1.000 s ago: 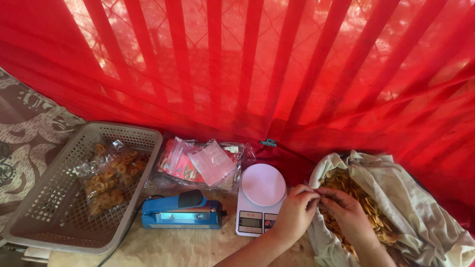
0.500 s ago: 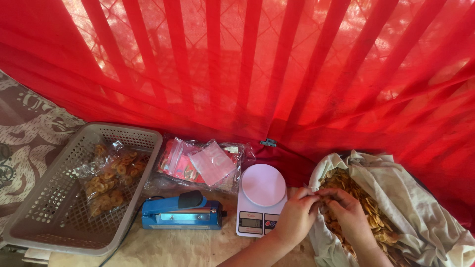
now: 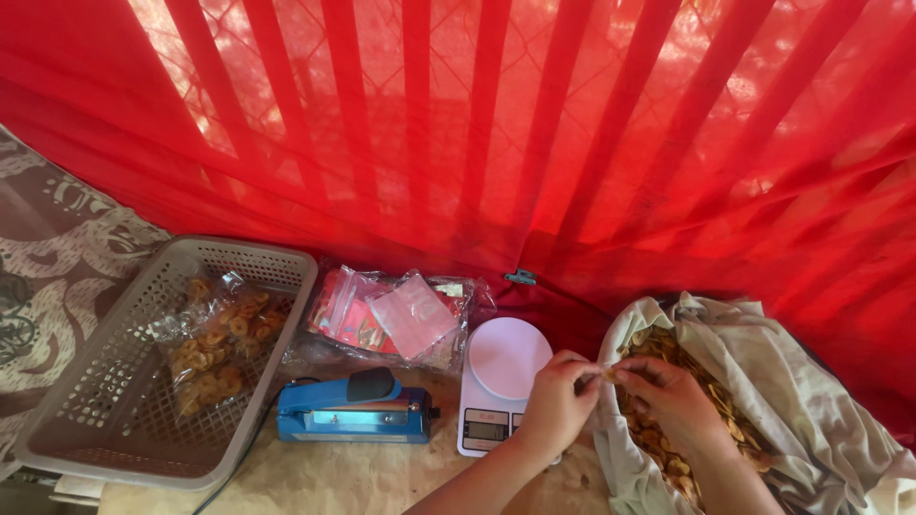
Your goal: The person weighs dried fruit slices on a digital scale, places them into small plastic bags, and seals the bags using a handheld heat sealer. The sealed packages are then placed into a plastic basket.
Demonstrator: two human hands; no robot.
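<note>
My left hand [image 3: 556, 405] and my right hand [image 3: 670, 399] meet at the left rim of a cloth-lined sack [image 3: 811, 410] full of golden fried chips [image 3: 668, 448]. Both hands pinch one small chip piece [image 3: 607, 374] between their fingertips, just above the sack's edge. A white digital kitchen scale [image 3: 501, 367] with an empty round platter stands right beside my left hand.
A blue heat sealer [image 3: 351, 412] with its cord lies left of the scale. Behind it lies a pile of small clear and red plastic bags [image 3: 391, 313]. A grey plastic basket [image 3: 105, 420] at the left holds sealed chip packets [image 3: 215, 343]. A red curtain [image 3: 477, 124] hangs behind.
Both hands have stayed at the sack's rim, with only small finger movements around the chip piece. Nothing else has moved.
</note>
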